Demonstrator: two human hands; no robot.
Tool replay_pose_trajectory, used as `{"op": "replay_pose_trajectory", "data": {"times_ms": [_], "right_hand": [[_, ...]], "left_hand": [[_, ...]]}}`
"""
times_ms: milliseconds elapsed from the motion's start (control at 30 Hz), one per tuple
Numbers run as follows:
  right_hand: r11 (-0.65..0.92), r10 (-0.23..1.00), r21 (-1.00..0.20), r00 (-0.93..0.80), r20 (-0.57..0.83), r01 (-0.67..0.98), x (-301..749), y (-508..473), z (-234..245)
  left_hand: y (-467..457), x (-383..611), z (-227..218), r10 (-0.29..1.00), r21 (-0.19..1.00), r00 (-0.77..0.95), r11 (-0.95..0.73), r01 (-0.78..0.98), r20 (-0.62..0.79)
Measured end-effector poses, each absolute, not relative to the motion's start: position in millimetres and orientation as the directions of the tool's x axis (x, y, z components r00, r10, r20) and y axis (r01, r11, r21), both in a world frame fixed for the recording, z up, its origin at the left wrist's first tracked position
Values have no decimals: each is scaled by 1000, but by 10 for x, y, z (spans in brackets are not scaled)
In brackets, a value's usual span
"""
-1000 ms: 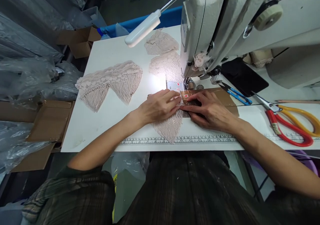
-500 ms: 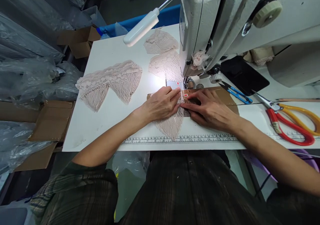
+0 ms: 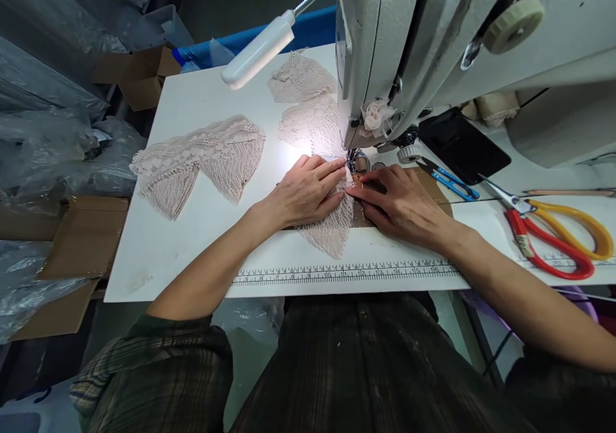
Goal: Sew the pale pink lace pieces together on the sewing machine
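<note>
The head view shows a ruler strip (image 3: 337,271) along the table's near edge, at 6 o'clock from the hands, with small numbers up to 16. A cardboard box (image 3: 139,77) sits at 10 o'clock; I cannot tell what is in it. The left hand (image 3: 303,192) lies flat, fingers close together, pressing on a pink lace piece (image 3: 332,231) in the middle. The right hand (image 3: 402,205) lies flat at 3 o'clock from it, fingertips on the lace edge. Both point to the sewing machine (image 3: 409,48) needle at 12 o'clock. Red and yellow scissors (image 3: 553,234) lie at 3 o'clock.
</note>
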State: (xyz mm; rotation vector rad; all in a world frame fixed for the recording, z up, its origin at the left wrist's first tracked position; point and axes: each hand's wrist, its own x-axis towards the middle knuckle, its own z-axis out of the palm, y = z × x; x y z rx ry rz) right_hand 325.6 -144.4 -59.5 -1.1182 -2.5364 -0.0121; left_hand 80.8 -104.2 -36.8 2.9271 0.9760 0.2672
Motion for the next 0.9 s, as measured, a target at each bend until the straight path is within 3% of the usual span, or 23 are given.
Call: {"op": "replay_pose_trajectory", "data": {"times_ms": [400,700,900], "right_hand": [[707,686,-143,-621,380,693,3271,-1425,-628],[722,663,-152,-611,433,675,3303,-1410,-695],[722,658,-129,-617,432,680,3304,-1409,-680]], "left_hand": [[-1069,823,-432,625,142,762,-781,608,171],[-1112,861,-484,604,23,756,-785,619,252],[-1113,894,-575,526,-60,751,-802,594,399]]}}
